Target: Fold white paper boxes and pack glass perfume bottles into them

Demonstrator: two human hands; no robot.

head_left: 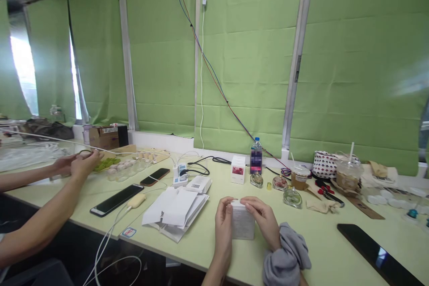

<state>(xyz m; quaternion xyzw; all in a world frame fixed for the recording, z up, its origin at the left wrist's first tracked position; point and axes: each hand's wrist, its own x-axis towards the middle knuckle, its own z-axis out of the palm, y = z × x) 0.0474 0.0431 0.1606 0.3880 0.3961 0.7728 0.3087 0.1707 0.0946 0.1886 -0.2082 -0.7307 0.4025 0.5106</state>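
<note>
Holding a small white box [242,225] upright between them, the left hand [224,223] and the right hand [264,220] are both closing their grip on it, the left fingers wrapping its left side and the right fingers [250,205] pinching its top edge. The box is sitting low in the middle of the view, just above the pale yellow-green bench [335,241], near its front edge. A grey sleeve [286,257] is bunching around the right wrist. At ten o'clock from the box a loose stack of white papers [176,212] is lying on the bench, and beyond it, further toward ten o'clock, a dark phone [116,199] is resting flat with a cable running off the front edge. At twelve o'clock from the box a small white carton with a pink print [237,169] and a water bottle [256,155] are standing near the green blinds [248,53]. At two o'clock, plastic drink cups [348,174] and small glass jars [292,197] are standing well apart from the hands. At four o'clock another dark phone [378,252] is lying flat. At nine o'clock a co-worker's hands [78,164] are working together over the bench, well apart from the box.
</note>
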